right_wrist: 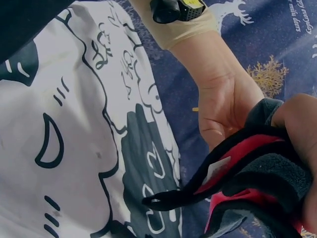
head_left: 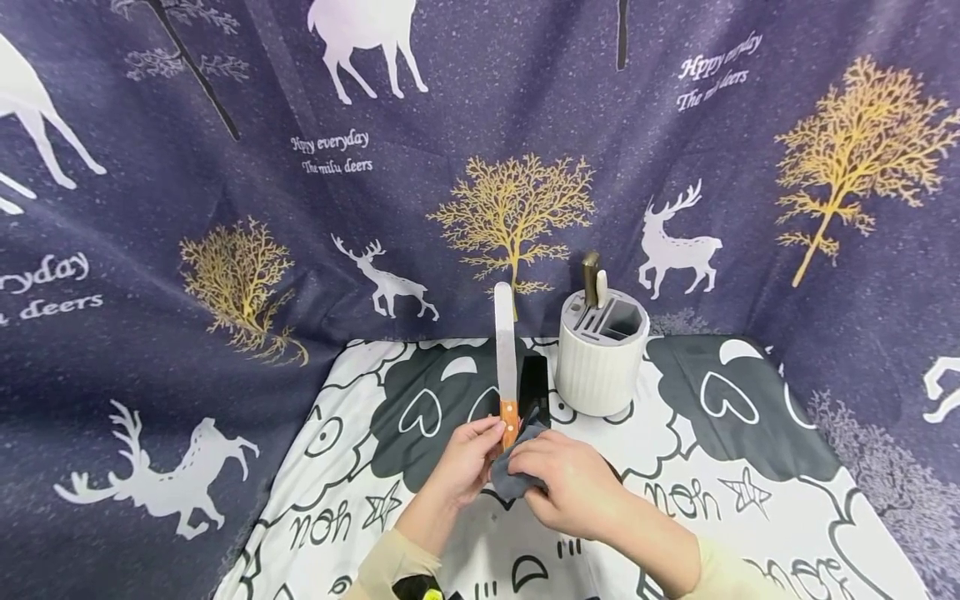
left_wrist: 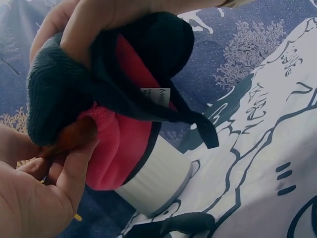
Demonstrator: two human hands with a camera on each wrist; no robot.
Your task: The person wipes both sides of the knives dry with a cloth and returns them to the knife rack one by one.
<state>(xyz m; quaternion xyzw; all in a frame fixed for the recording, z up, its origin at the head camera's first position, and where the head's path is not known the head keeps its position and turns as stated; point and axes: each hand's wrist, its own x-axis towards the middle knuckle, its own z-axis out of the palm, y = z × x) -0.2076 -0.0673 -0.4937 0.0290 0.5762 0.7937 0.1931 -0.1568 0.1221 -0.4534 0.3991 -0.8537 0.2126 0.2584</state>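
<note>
An icing spatula (head_left: 506, 350) with a long, round-tipped blade and a riveted wooden handle stands up in front of the body, blade pointing away. My left hand (head_left: 467, 462) pinches its handle between thumb and fingers. A cleaning cloth (head_left: 512, 482), dark grey with a red side and black edging, is bunched at the handle's lower end. My right hand (head_left: 566, 482) grips this cloth against the handle. In the left wrist view the cloth (left_wrist: 59, 89) covers part of the wooden handle (left_wrist: 74, 136), and its loop and white label hang free.
Right of the blade stands a white ribbed knife holder (head_left: 600, 375) with a slotted grey top and two handles (head_left: 591, 279) sticking out. A long black object (head_left: 534, 383) lies beside it on the patterned cloth-covered table (head_left: 517, 542). A dark blue deer curtain (head_left: 450, 225) hangs behind.
</note>
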